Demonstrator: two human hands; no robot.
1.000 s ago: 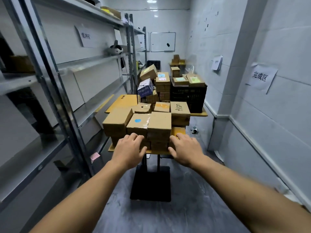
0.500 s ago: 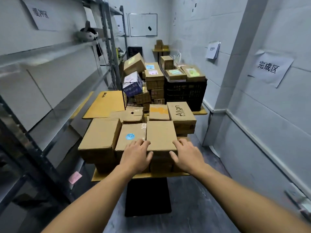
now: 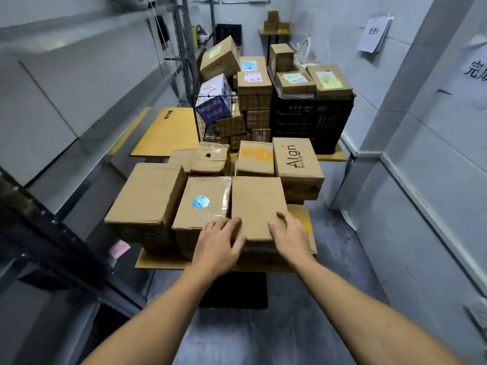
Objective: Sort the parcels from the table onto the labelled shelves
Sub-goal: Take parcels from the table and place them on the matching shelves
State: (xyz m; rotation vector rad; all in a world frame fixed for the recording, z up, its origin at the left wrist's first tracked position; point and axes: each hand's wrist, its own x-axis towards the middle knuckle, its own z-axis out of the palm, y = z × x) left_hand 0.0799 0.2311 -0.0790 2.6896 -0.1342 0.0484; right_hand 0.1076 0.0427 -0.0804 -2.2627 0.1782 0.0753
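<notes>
Both hands are on the plain box (image 3: 257, 206) at the front of the worktop (image 3: 158, 262), the top one of a stack. It sits tight against the box with the blue sticker (image 3: 203, 204) on its left. The right hand (image 3: 290, 238) is clamped on the near right corner, thumb on the lid and fingers wrapped down the side. The left hand (image 3: 218, 246) lies over the near left corner with its fingers bent at the seam between the two boxes, and I cannot tell from here whether they have got into that gap or only rest on top. This looks like the start of a lift, with nearly all the parcels still to be sorted. To do it cleanly I would work the left fingers down the side wall first, or tip the box slightly toward the right to open the seam. Then I would raise it straight up so it does not drag the stickered box or unsettle the ones beneath. No label shows on the lid, so it probably needs turning once free to find where it belongs on the shelves (image 3: 79, 30) to the left. The "Align" box (image 3: 297, 162) behind it stands near enough to catch on a careless swing.
</notes>
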